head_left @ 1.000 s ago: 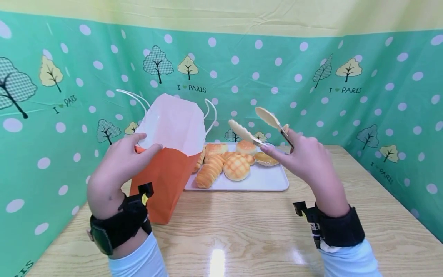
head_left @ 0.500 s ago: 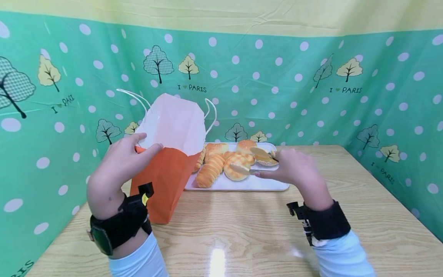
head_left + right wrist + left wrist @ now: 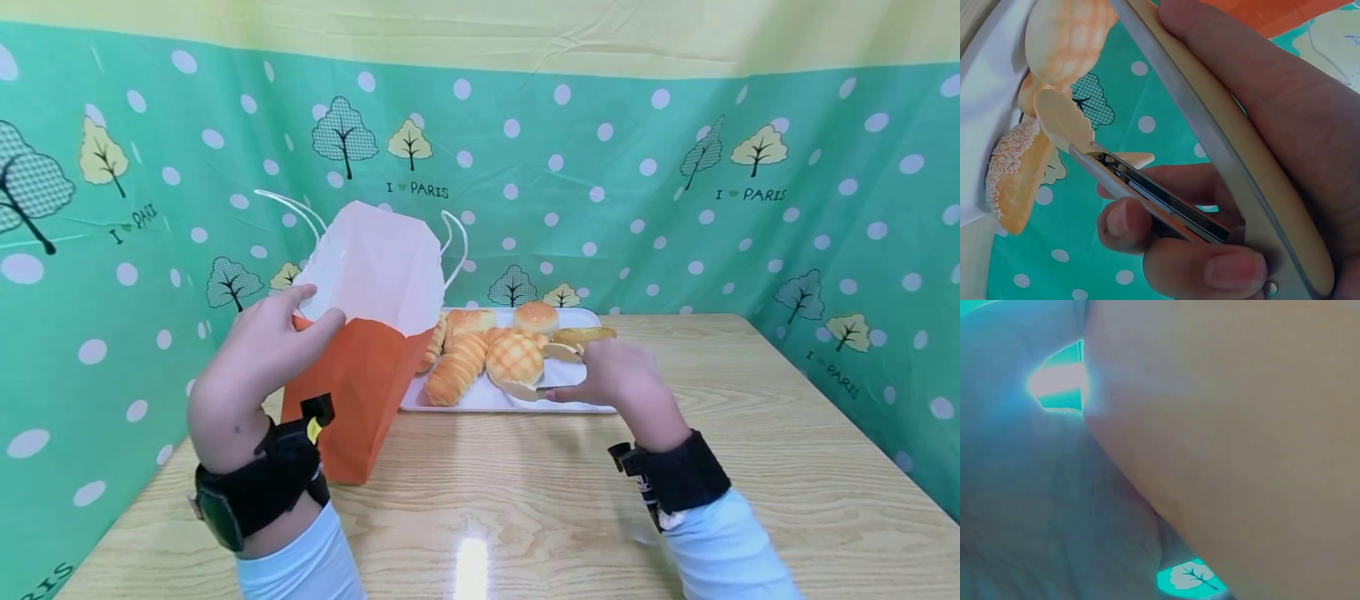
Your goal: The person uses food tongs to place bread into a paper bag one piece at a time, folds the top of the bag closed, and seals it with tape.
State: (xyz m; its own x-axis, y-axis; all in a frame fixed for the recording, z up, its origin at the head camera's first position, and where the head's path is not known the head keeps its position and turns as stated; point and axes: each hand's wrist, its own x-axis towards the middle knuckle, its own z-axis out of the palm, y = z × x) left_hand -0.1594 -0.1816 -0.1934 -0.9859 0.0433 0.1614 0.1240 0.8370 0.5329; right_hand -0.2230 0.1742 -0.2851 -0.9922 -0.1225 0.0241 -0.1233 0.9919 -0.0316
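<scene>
Arched high over the near left corner of the orange paper bag [image 3: 345,392], with the wrist sharply bent: the left hand [image 3: 258,350]. Pinching the rim there, with the thumb on the orange outside and a finger over the white inner face. Lower and flatter, reaching forward from the right: the right hand [image 3: 618,375], wrapped round the tongs [image 3: 1235,137], with fingers curled about one arm and the thumb along the other. Held spread, with the tips well apart, one at the near edge of the round crosshatched bun [image 3: 515,358], the other at its right. Impossible to tell whether touching the crust.

Bag upright on the bench [image 3: 450,475], left of the white tray [image 3: 577,317]. On that tray, around the bun: a ridged roll [image 3: 456,371] to the left, a smooth bun [image 3: 536,317] behind, a sugar-edged roll [image 3: 583,336] just beyond the right hand.

Hidden: the tray's left end and part of a second ridged roll [image 3: 432,348], behind the bag; the tray's near right corner, behind the right hand. Cut off: one tong tip, past the top of the right wrist view. Hard to make out: nearly everything in the left wrist view, filled with blurred skin and slivers of printed cloth [image 3: 1188,577].
</scene>
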